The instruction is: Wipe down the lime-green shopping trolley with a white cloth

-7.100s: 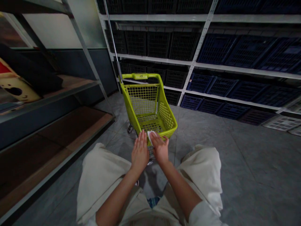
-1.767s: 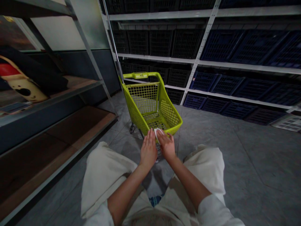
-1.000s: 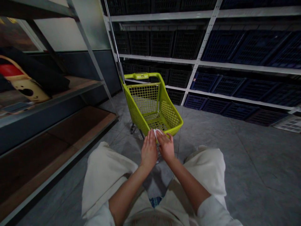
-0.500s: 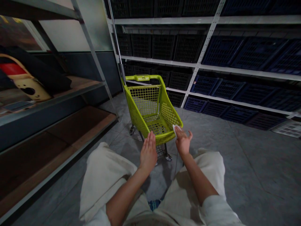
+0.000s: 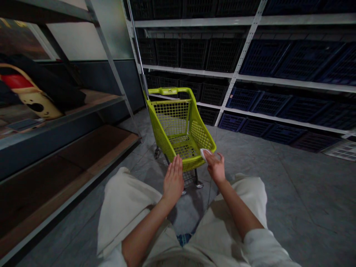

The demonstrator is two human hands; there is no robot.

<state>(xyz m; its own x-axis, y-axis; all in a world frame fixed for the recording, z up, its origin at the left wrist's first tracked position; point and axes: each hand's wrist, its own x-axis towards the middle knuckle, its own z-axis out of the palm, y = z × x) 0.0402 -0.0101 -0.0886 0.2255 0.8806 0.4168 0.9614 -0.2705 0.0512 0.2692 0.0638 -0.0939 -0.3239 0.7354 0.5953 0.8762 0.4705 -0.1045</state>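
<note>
A small yellow-green shopping cart [image 5: 158, 128] stands upright before my knees, its front rim turned toward me. My left hand [image 5: 174, 180] lies with straight fingers against the near left corner of that rim. At the near right corner, my right hand [image 5: 216, 167] holds a white cloth [image 5: 205, 153] against the rim under its fingertips. The cart's basket shows nothing inside. A metal pole [image 5: 138, 48] rises from the left end of the cart's handle. Part of the front wheels is hidden behind my left hand.
On the left stands a metal-framed shelf [image 5: 69, 107] bearing a yellow-and-red bag [image 5: 39, 102], a phone-like flat object [image 5: 25, 125] and dark cloth. White racks [image 5: 232, 78] with several black crates [image 5: 193, 53] and blue crates [image 5: 268, 104] stand behind the cart. Grey tiled floor [image 5: 278, 178] lies to the right.
My right hand has slid the white cloth slightly left along the cart's front rim. My left hand stays at the near left corner, and the cart has hardly moved.
</note>
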